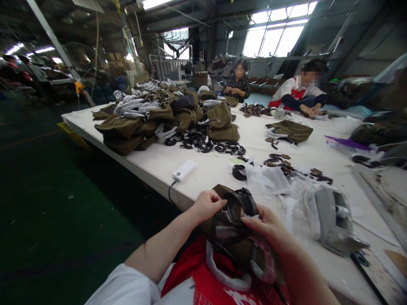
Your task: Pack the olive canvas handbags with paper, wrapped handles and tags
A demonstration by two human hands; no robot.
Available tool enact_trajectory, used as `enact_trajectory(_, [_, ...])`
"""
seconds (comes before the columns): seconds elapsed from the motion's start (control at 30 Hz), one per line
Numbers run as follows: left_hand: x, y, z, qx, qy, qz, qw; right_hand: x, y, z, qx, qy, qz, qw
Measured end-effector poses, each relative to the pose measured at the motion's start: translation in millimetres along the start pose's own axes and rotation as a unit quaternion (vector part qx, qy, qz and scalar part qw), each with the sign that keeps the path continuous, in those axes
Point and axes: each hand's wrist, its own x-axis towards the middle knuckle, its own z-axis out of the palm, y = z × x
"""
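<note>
A coiled black shoulder strap (246,203) is held over an olive-green bag (221,190) at the table's near edge. My right hand (265,222) is closed round the coil's right side, thumb in front. At its left, my left hand (208,205) pinches with thumb and forefinger by a silver metal clasp (227,214); the fingertips partly hide what they grip. The bag rests against my red apron (203,271). Its handles (227,279), wrapped in whitish covering, hang toward me.
Olive bags (127,131) lie heaped at the table's far left, with coiled black straps (206,146) before them. A white power bank (185,170) with a cable lies nearer. To the right are a plastic sheet (267,180) and a grey tape dispenser (333,220). Two people sit across the table.
</note>
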Motion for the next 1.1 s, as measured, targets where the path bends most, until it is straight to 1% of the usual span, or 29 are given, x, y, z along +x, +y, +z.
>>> enact_trajectory(0.07, [-0.1, 2.6, -3.8, 0.046, -0.009, 0.061, 0.997, -0.1, 1.4, -0.9, 0.002, -0.001, 0.003, 1.000])
enact_trajectory(0.1, [0.1, 4.2, -5.9, 0.044, -0.014, 0.074, 0.996, 0.1, 2.4, -1.3, 0.001, -0.008, 0.006, 1.000])
enact_trajectory(0.2, [1.5, 8.6, -10.7, -0.041, -0.033, 0.052, 0.997, 1.1, 4.9, -2.8, -0.012, -0.024, 0.004, 1.000])
enact_trajectory(0.27, [2.3, 10.8, -10.5, -0.070, -0.045, 0.048, 0.995, 1.9, 6.3, -3.8, -0.030, -0.023, -0.002, 0.999])
enact_trajectory(0.43, [-0.8, 13.4, 3.7, -0.016, -0.060, 0.109, 0.992, 1.7, 10.0, -3.5, -0.053, -0.040, 0.006, 0.998])
enact_trajectory(0.53, [-6.6, 15.8, 10.7, 0.027, -0.101, 0.142, 0.984, 0.6, 11.4, -4.7, -0.057, -0.031, 0.004, 0.998])
enact_trajectory(0.57, [-8.3, 17.3, 11.1, 0.027, -0.113, 0.143, 0.983, 0.4, 11.4, -5.9, -0.057, -0.023, -0.003, 0.998])
enact_trajectory(0.6, [-9.5, 19.1, 10.4, 0.010, -0.120, 0.132, 0.984, 0.3, 11.1, -7.3, -0.055, -0.014, -0.012, 0.998])
enact_trajectory(0.63, [-10.0, 21.3, 9.2, -0.028, -0.123, 0.106, 0.986, 0.5, 10.7, -8.8, -0.053, -0.005, -0.021, 0.998])
enact_trajectory(0.7, [-9.3, 26.1, 6.4, -0.149, -0.129, 0.021, 0.980, 1.5, 9.9, -10.7, -0.056, 0.004, -0.032, 0.998])
enact_trajectory(0.77, [-7.1, 30.1, 5.9, -0.265, -0.139, -0.063, 0.952, 3.1, 9.9, -10.2, -0.065, 0.002, -0.032, 0.997])
enact_trajectory(0.8, [-5.9, 31.2, 6.8, -0.301, -0.141, -0.088, 0.939, 4.0, 10.4, -9.0, -0.070, -0.002, -0.030, 0.997])
enact_trajectory(0.83, [-4.8, 31.6, 8.3, -0.317, -0.138, -0.101, 0.933, 4.8, 11.3, -7.5, -0.074, -0.005, -0.027, 0.997])
enact_trajectory(0.87, [-3.8, 31.2, 10.2, -0.316, -0.131, -0.102, 0.934, 5.4, 12.6, -5.8, -0.078, -0.007, -0.025, 0.997])
enact_trajectory(0.9, [-3.0, 30.2, 12.1, -0.296, -0.118, -0.091, 0.943, 5.8, 14.1, -4.3, -0.083, -0.007, -0.023, 0.996])
enact_trajectory(0.93, [-2.4, 28.7, 13.6, -0.260, -0.099, -0.067, 0.958, 6.0, 15.9, -3.2, -0.088, -0.008, -0.021, 0.996])
enact_trajectory(1.0, [-1.0, 24.8, 14.8, -0.150, -0.057, 0.007, 0.987, 5.7, 19.1, -2.4, -0.094, -0.006, -0.020, 0.995])
enact_trajectory(1.07, [0.5, 21.0, 13.8, -0.043, -0.033, 0.076, 0.996, 4.9, 21.2, -3.2, -0.092, 0.000, -0.022, 0.996])
enact_trajectory(1.1, [1.2, 19.4, 13.1, -0.007, -0.039, 0.091, 0.995, 4.4, 21.6, -3.9, -0.089, 0.006, -0.025, 0.996])
